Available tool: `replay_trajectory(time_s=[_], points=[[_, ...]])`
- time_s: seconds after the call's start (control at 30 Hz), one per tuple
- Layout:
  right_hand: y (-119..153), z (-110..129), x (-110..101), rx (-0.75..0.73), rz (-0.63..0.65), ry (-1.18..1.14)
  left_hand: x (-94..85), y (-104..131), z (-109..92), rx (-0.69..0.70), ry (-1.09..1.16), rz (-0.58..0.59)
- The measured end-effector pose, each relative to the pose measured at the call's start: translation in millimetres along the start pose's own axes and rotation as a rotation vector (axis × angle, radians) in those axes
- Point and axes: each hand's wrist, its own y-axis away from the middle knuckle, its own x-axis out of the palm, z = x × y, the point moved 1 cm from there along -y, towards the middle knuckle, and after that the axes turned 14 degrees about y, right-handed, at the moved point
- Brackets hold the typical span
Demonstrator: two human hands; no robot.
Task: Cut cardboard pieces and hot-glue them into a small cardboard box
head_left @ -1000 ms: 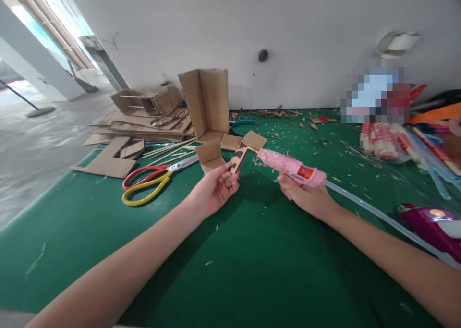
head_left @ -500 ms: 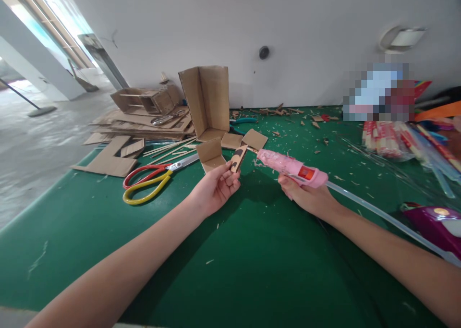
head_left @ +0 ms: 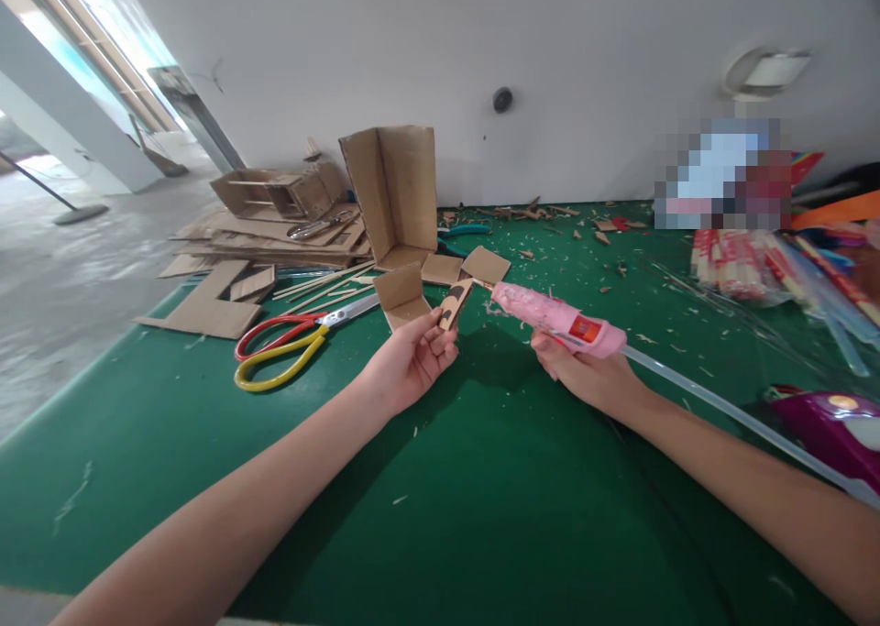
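Observation:
Between thumb and fingers, my left hand pinches a small cardboard strip with dark printed marks. My right hand is wrapped round the handle of a pink glue gun, whose metal nozzle points left and meets the strip's upper end; whether it touches I cannot tell. A long clear glue stick sticks out of the gun's back. Just behind my left hand stands a small folded cardboard piece. Two flat cardboard squares lie beyond the strip, the nearer to the gun being a tilted square.
Scissors with red and yellow handles lie left of my left hand. Thin sticks and stacked cardboard are behind them. A tall folded cardboard piece stands near the wall. Scraps litter the green table; a purple object sits right.
Both hands keep nearly the same place. The glue gun's nozzle has shifted very slightly along the top edge of the cardboard strip.

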Motion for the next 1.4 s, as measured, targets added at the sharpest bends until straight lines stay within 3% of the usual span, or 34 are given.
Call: replay_trajectory(time_s=[0.43,0.7,0.97,1.07,1.27,1.4], points=[[2,-6,1,0.028,0.042,-0.042,-0.1,1,0,-0.015,0.012,0.011],[-1,3,-2,-0.024,0.032,-0.028,-1.4,-1,-1,-0.038,0.03,0.049],[-7,2,-5,-0.012,-0.001,-0.072,5.3,-3,-4,-0.034,0.011,-0.013],[-11,1,-6,-0.054,-0.012,-0.037,7.3,-5,-6,-0.035,0.021,-0.024],[-21,3,-8,-0.272,-0.036,0.159,8.5,-10,-8,-0.038,0.008,-0.035],[-29,4,-12,-0.228,-0.026,0.137,10.9,-15,-9,-0.028,0.022,-0.03]])
